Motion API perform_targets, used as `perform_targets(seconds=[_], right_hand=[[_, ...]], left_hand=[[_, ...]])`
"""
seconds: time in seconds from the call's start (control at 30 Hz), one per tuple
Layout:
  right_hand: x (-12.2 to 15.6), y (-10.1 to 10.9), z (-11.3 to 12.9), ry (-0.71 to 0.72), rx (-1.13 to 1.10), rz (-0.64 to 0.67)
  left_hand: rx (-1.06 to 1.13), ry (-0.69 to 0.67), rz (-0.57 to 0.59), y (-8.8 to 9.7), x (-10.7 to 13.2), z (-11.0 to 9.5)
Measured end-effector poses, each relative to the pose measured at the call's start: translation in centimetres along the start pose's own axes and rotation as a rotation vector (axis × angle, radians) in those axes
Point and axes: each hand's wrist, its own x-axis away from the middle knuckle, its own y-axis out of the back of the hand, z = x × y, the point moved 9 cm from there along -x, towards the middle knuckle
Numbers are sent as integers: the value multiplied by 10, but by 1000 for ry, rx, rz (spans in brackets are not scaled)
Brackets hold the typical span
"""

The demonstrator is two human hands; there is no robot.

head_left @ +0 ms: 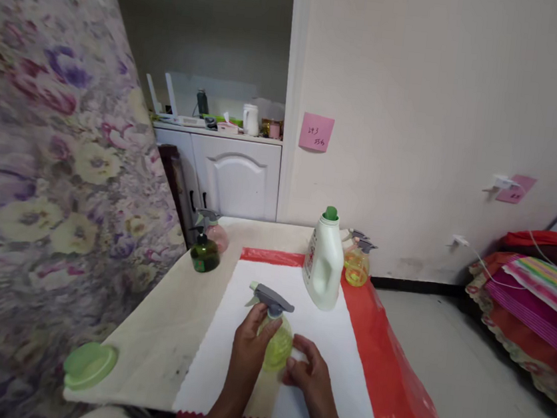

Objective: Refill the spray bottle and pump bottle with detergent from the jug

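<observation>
A yellow-green spray bottle [278,351] with a grey trigger head [273,299] stands upright over the white sheet, near the table's front. My left hand [251,340] is closed around its neck and upper left side, fingers just below the trigger head. Beside the bottle's right side is my right hand [310,376], its fingers curved and apart; whether the fingertips touch the bottle I cannot tell. Behind them stands a large pale jug [324,264] with a green cap.
The white sheet [226,357] lies over a red plastic covering [382,355]. At the back left are a dark green pump bottle [205,254] and a pink spray bottle [218,234]; at the back right, a yellow spray bottle [357,269]. A green round container [89,365] sits at the front-left corner.
</observation>
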Motion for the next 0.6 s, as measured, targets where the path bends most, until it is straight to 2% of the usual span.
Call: perform_targets(seconds=[0.17, 0.4, 0.6], right_hand=[[-1, 4, -5, 43, 89, -26], [0, 2, -13, 45, 143, 28], [1, 4, -16, 58, 202, 42]], left_hand=[[-110, 5, -37, -1, 0, 24], [-235, -3, -6, 1, 8, 35], [-234, 3, 74, 9, 14, 73]])
